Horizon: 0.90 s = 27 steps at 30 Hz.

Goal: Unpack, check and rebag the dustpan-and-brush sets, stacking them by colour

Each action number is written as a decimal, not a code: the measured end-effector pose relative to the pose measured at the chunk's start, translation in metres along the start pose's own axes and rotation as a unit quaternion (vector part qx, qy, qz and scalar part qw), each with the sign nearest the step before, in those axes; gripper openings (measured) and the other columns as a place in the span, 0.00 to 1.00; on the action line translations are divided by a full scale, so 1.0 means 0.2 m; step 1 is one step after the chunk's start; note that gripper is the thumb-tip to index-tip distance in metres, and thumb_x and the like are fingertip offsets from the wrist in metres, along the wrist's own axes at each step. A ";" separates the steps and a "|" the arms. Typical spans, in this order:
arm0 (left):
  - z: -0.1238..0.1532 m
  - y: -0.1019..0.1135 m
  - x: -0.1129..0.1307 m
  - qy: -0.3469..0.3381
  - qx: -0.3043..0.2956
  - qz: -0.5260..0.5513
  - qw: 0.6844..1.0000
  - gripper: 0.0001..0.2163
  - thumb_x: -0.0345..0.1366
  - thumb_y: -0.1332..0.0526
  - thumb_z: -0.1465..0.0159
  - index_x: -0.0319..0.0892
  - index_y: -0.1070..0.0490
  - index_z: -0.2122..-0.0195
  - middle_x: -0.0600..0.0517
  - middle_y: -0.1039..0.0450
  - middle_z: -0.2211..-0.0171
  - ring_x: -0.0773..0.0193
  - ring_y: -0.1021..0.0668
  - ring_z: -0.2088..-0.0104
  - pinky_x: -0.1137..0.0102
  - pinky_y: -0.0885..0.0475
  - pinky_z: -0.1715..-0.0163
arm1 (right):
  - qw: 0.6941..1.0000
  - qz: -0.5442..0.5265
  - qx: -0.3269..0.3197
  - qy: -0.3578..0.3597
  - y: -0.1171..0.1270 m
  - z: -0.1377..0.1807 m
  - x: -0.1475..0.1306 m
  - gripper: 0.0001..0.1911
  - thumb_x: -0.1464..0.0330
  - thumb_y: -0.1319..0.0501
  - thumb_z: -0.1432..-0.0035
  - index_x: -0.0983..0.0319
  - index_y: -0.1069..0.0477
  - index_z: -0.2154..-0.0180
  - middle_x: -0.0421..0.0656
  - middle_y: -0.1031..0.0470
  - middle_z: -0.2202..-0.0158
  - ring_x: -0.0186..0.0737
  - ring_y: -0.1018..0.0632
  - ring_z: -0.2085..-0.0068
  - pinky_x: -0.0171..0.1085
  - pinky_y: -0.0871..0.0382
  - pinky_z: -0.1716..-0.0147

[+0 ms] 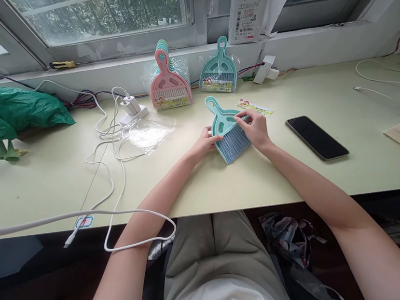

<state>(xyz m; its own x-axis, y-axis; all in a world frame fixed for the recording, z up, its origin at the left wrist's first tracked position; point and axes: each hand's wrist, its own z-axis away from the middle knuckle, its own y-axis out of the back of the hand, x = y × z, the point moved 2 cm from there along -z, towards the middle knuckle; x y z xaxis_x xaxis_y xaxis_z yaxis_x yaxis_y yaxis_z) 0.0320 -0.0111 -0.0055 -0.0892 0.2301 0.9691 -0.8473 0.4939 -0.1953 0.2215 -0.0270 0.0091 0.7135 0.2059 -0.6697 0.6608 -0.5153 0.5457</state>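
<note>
Between my two hands, over the middle of the table, is a teal mini dustpan and brush set (224, 121) with blue-grey bristles (234, 144) facing me. My left hand (204, 144) grips its left edge, thumb on the front and fingers behind. At its right side my right hand (255, 126) pinches the upper right edge, fingers closed. A printed card (255, 108) lies on the table just behind my right hand. Farther back, a pink dustpan set (169, 83) in clear wrap fronts a stack of teal ones, and one wrapped teal set (218, 67) leans against the wall.
A crumpled clear plastic wrapper (150, 133) lies left of my hands, near tangled white cables (108, 156) and a plugged-in charger (130, 105). One cable loops over my left forearm. A black phone (317, 138) rests on the right. A green plastic bag (13, 112) sits far left.
</note>
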 end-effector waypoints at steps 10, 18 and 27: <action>-0.08 0.29 0.08 -0.015 0.188 0.101 0.977 0.15 0.36 0.37 0.49 0.45 0.30 0.59 0.50 0.24 0.62 0.55 0.22 0.57 0.62 0.25 0.57 | 0.956 0.264 -0.036 -0.121 0.14 -0.14 0.52 0.27 0.56 0.47 0.37 0.67 0.35 0.43 0.61 0.44 0.35 0.61 0.47 0.33 0.62 0.51 0.40; -0.09 0.36 0.08 -0.017 0.199 0.158 0.967 0.14 0.38 0.37 0.47 0.43 0.30 0.60 0.50 0.23 0.64 0.57 0.21 0.59 0.63 0.25 0.56 | 0.967 0.223 -0.069 -0.099 0.11 -0.14 0.51 0.11 0.64 0.41 0.42 0.62 0.26 0.61 0.51 0.26 0.51 0.52 0.28 0.47 0.61 0.49 0.40; -0.09 0.35 0.08 -0.025 0.187 0.152 0.970 0.13 0.38 0.36 0.48 0.42 0.29 0.61 0.50 0.23 0.65 0.57 0.21 0.60 0.63 0.25 0.56 | 0.982 0.091 -0.091 -0.139 0.13 -0.18 0.52 0.24 0.71 0.32 0.59 0.60 0.25 0.55 0.48 0.27 0.54 0.45 0.24 0.59 0.47 0.31 0.51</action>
<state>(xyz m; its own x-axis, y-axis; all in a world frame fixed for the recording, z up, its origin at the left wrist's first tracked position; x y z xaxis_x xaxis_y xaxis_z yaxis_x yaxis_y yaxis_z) -0.0191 0.0425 -0.0056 -0.3828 0.2713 0.8831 -0.9076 0.0676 -0.4143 0.3213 0.0114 -0.0281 0.7492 -0.1245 -0.6505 0.5768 -0.3602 0.7332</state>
